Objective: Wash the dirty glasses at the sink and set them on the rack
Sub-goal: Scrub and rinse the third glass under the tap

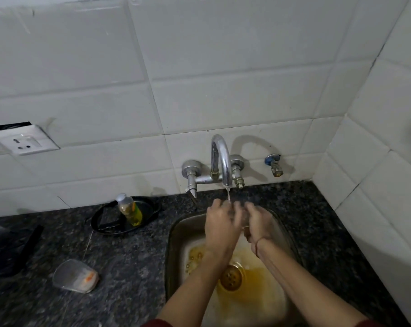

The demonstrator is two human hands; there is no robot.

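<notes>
Both my hands meet over the steel sink (176,237), right under the chrome tap (221,159), which runs a thin stream of water. My left hand (220,228) curls around a clear glass (241,217) that shows only as a blurred, see-through shape between the hands. My right hand (260,223) presses on the glass from the other side, its fingers at the rim. Yellow-orange water pools on the sink floor around the drain (231,277). No rack is in view.
On the dark granite counter (129,256), left of the sink, a bottle of yellow dish soap (129,210) stands on a black pan (100,220). A clear plastic container (74,276) lies nearer. A black bag (8,251) sits far left. A wall socket (25,142) and a small valve (274,165) are on the tiles.
</notes>
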